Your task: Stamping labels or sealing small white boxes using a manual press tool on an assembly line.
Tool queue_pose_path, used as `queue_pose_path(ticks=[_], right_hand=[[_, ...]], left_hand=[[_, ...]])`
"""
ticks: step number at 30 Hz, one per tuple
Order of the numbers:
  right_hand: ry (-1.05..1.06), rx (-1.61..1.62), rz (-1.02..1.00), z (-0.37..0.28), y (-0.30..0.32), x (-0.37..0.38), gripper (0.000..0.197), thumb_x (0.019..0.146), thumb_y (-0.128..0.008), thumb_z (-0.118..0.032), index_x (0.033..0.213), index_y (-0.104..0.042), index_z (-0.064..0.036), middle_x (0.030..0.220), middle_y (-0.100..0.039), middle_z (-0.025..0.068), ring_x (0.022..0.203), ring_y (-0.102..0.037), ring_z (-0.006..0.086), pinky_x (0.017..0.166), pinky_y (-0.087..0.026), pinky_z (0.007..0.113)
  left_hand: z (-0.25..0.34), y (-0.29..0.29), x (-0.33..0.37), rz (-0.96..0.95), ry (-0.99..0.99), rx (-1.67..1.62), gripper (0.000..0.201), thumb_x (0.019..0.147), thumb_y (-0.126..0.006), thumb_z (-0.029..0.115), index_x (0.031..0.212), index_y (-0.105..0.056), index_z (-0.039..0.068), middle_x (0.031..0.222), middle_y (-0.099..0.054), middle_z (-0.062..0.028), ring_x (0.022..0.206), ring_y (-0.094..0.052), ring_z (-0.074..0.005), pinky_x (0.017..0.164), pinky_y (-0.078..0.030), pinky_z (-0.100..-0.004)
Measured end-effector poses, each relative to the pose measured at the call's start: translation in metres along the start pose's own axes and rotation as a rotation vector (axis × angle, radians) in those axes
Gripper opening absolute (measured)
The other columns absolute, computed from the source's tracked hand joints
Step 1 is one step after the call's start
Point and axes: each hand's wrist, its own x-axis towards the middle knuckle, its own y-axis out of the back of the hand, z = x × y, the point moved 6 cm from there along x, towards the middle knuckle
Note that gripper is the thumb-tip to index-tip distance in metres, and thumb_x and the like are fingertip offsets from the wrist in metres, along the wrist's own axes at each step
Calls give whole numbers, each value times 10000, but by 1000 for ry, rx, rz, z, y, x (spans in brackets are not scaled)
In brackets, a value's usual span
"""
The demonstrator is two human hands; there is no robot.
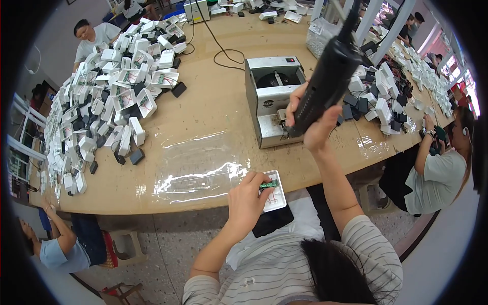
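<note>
My right hand is wrapped round a black electric screwdriver, raised above the table. A cord runs up from its upper end. Its lower end is down beside the front of a silver metal screw feeder; the tip itself is hard to make out. With bent fingers, my left hand grips a small green circuit board over an open white plastic case. Thin red wires show inside the case, which sits at the table's near edge. Part of the case is behind my left hand.
A large pile of white cases with black pieces covers the table's left side. Another pile lies right of the feeder. Clear film is taped to the tabletop. A black cord runs behind the feeder. Co-workers sit left, right and far left.
</note>
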Motion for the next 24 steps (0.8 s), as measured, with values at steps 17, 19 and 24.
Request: queue_pose_path(ticks=[17,19,24], right_hand=[[-167,131,-304,1,-23,-95,950,824,-297,-926,1285,-307,-95,869,-527,113,582,-549,167,549,-487,284],[-177,135,-303,4,-22,-97,954,822,-298,-927,1286,-306,-94,872,-527,110,587,-551,165,554,-488,283],[-204,124,-288,9,-21,-100,971,810,-299,-937,1291,-303,-94,881,-518,100,594,-552,170,570,-491,289]], left_hand=[[0,0,2,-33,11,22,191,829,-780,165,964,-663,96,913,-648,-60,716,-677,-310,617,-499,-429],[0,-1,2,-34,13,16,192,828,-782,166,963,-664,97,911,-648,-60,717,-679,-308,616,-499,-429],[0,0,2,-30,16,11,191,826,-785,167,960,-668,98,907,-650,-59,720,-682,-306,615,-500,-428]])
